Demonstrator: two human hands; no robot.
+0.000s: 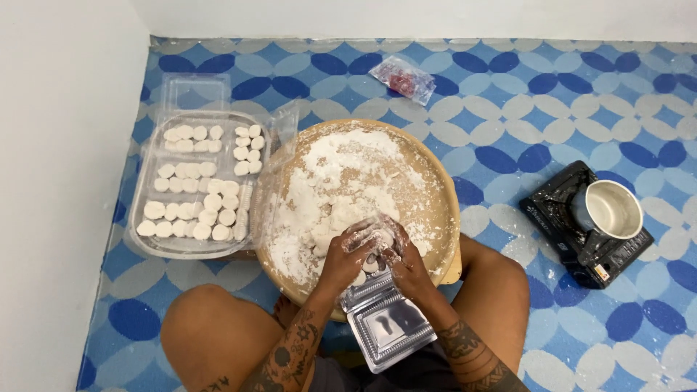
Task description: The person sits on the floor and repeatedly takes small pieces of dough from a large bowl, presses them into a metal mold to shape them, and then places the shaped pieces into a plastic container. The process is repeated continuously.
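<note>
- Blue and white patterned floor mat (552, 109) covers the ground, its petal shapes meeting plain white walls on the left and far sides.
- At the centre lies a round wooden board (435, 196), thickly dusted with loose white flour (348, 167).
- Left hand (348, 250) and right hand (399, 250), both powdery, are pressed together at the near edge of the board; their fingers (363, 234) curl closed around a small white dough piece (374, 263).
- Just near the hands, between the knees, rests an open clear plastic hinged box (388, 323), glossy and ridged.
- To the left of the board stands a clear plastic tray (145, 247) filled with rows of smooth, rounded white dough pieces (192, 196).
- On the right, well apart, a black portable stove (573, 232) carries a small shiny metal pot (613, 210).
- Far from the board lies a small clear bag of red bits (403, 78).
</note>
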